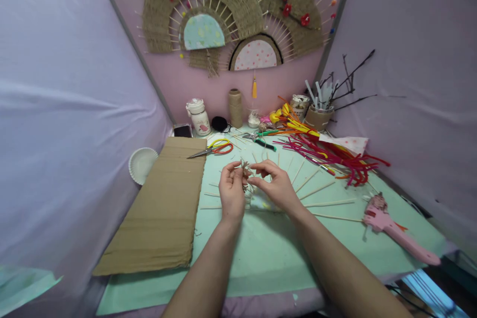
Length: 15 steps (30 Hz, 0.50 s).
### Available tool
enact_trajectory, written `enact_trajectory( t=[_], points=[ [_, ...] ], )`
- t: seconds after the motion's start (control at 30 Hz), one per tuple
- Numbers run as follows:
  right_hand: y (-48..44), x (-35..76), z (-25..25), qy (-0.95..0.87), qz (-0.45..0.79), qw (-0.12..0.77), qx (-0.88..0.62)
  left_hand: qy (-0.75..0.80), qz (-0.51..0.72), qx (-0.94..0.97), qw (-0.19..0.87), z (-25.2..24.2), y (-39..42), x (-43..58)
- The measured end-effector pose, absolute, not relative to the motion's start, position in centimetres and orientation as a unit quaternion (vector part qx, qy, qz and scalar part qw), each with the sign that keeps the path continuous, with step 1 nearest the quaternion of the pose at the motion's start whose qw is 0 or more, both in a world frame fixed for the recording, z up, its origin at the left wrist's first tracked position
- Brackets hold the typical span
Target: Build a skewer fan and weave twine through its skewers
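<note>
My left hand point(231, 190) and my right hand point(276, 185) meet over the middle of the mint-green table point(268, 253). Both pinch a short piece of brown jute twine point(246, 171) held between their fingertips. Under the hands lies a fan of wooden sticks point(320, 190) spread out from a small patterned half-disc point(261, 202), mostly hidden by my right hand.
A cardboard sheet point(164, 208) lies left, with a white paper plate point(141, 164) beside it. Scissors point(216, 149), pliers point(261, 138), a twine spool point(234, 108), a white jar point(199, 117) and pipe cleaners point(328, 151) crowd the back. A pink glue gun point(395, 231) lies right.
</note>
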State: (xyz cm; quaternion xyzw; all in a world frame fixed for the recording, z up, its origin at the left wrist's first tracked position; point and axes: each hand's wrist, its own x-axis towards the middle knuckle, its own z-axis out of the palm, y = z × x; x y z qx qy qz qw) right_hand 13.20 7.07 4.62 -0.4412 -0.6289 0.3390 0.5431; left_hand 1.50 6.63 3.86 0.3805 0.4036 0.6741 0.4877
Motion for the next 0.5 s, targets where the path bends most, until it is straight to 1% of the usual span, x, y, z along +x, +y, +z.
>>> enact_trajectory(
  t=[0.3, 0.5],
  points=[
    [7.07, 13.34, 4.37, -0.604, 0.404, 0.544, -0.419, 0.42, 0.655, 0.453, 0.435, 4.3, 6.02, 2.04],
    [7.21, 13.35, 4.22, -0.569, 0.429, 0.569, -0.411, 0.418, 0.648, 0.461, 0.439, 4.49, 5.9, 2.14]
  ],
)
